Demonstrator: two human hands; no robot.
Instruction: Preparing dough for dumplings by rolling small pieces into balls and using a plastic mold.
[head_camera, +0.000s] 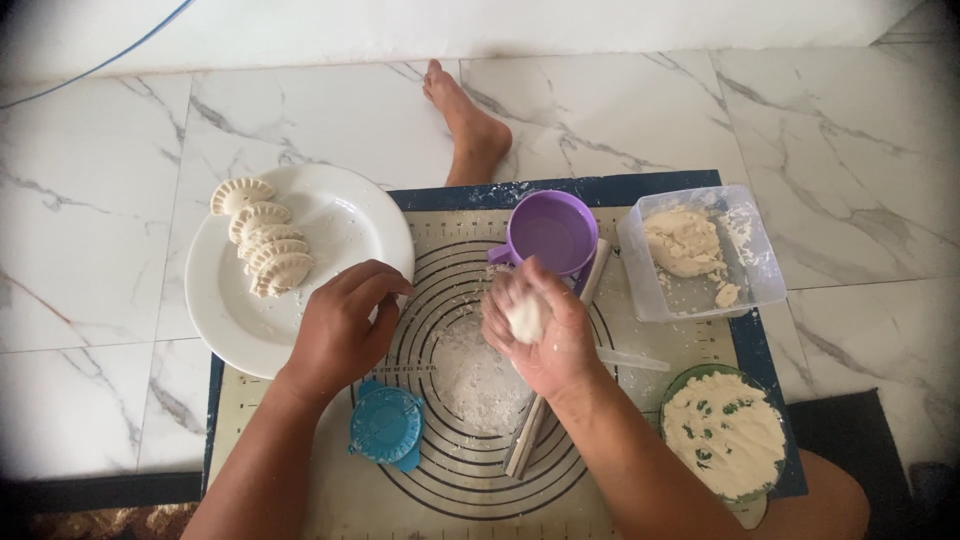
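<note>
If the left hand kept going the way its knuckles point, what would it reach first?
Probably the rim of the round white plate: the left hand, its fingers curled, points up and slightly right over the plate's near edge. Height above it is unclear.

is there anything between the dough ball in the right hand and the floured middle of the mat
Nothing visible. The right hand holds the dough ball just above the floured patch of the mat; the rolling pin lies beside the patch, under the hand.

White grey-veined marble floor tiles (100, 250), pale wall base (450, 25), daylight
</note>
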